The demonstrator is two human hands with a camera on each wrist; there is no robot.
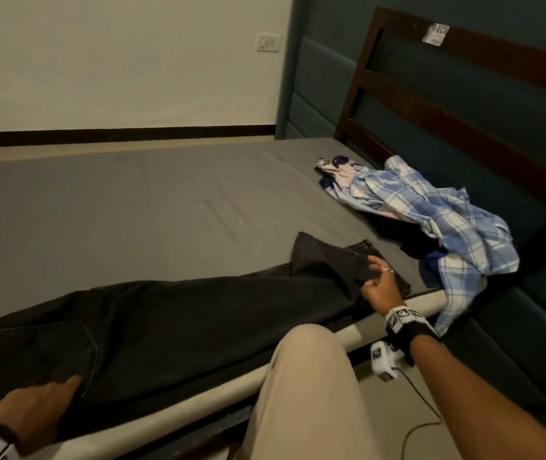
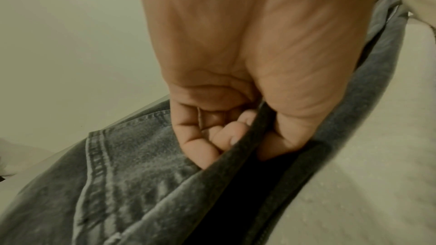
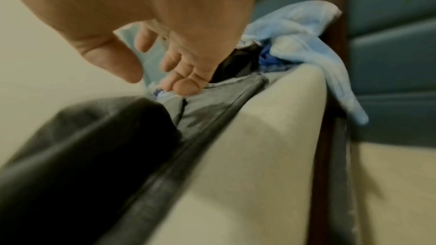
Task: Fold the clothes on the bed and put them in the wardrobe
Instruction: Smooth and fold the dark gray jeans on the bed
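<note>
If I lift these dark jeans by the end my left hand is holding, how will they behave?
The dark jeans will probably sag and hang rather than stay flat: the far end is already flopped over near the right hand. The thick seams by the left hand suggest fairly heavy denim. Some of it runs along the bed edge, so it may slide off.

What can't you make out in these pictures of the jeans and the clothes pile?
- Wardrobe: in no view.
- Jeans: waist end cut off by the head view's left edge; left hand covers the gripped fabric.
- Right hand: right wrist view too blurred to show whether it touches the jeans.
- Clothes pile: checked shirt hides the items beneath.
- Headboard label: too small to read.
</note>
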